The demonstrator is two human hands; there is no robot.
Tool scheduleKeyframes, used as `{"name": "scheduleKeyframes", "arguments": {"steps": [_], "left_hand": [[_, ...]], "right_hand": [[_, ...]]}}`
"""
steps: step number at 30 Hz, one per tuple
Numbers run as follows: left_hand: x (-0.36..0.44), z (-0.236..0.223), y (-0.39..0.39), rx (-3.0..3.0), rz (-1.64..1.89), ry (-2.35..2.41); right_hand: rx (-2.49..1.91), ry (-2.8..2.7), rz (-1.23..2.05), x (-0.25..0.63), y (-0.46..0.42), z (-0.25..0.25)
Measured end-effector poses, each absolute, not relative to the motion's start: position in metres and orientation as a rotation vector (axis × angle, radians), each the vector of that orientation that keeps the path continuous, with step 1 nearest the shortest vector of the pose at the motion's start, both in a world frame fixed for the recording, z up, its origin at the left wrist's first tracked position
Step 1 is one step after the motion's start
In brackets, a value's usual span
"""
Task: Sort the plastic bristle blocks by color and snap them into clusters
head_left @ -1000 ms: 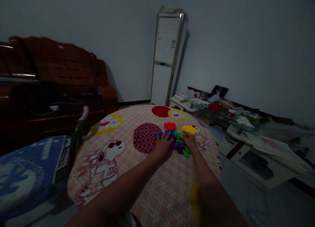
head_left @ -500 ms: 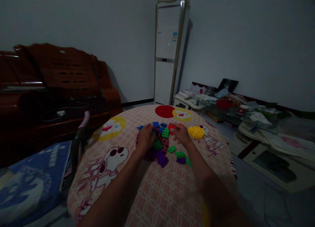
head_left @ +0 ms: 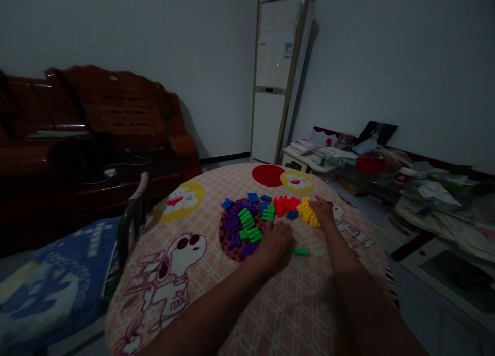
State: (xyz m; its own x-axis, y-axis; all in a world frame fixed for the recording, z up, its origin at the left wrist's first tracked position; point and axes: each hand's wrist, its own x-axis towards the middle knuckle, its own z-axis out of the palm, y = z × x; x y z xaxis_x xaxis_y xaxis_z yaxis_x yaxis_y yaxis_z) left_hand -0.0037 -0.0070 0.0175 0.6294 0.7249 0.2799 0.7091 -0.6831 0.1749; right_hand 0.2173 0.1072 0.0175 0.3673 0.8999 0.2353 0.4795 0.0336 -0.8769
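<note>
My left hand (head_left: 276,245) is low over the table, palm down, with its fingers spread forward beside the round brown spotted mat (head_left: 226,242). Anything under its palm is hidden. On the mat lie purple toy blocks (head_left: 232,226) and green toy blocks (head_left: 247,219). My right hand (head_left: 324,212) rests open against the right side of a cluster of yellow toy blocks (head_left: 307,213). Left of the yellow cluster are red toy blocks (head_left: 285,205), with a blue toy block (head_left: 292,215) just below them. A single green block (head_left: 302,251) lies right of my left hand.
A patterned cloth covers the round table (head_left: 185,304). A chair (head_left: 126,232) with a blue cloth stands at left, near a wooden sofa (head_left: 116,108). Behind are a tall white cabinet-like appliance (head_left: 270,114) and, to the right, a cluttered glass-topped low table (head_left: 348,165).
My left hand has moved right, off the mat, uncovering purple and green blocks. My right hand has gone from the red blocks to the yellow ones. The view has shifted slightly left.
</note>
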Motion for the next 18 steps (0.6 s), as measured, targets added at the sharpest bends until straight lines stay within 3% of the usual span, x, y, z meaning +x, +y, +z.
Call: {"name": "scheduleKeyframes", "arguments": {"steps": [6,18], "left_hand": [[-0.087,0.028,0.047,2.484,0.51,1.812],[-0.148,0.001,0.093,2.05,1.066,1.863]], "right_hand": [[-1.457,-1.444,0.955,0.171,0.141,0.017],[-0.827,-2.192,1.043,0.062,0.104,0.047]]}}
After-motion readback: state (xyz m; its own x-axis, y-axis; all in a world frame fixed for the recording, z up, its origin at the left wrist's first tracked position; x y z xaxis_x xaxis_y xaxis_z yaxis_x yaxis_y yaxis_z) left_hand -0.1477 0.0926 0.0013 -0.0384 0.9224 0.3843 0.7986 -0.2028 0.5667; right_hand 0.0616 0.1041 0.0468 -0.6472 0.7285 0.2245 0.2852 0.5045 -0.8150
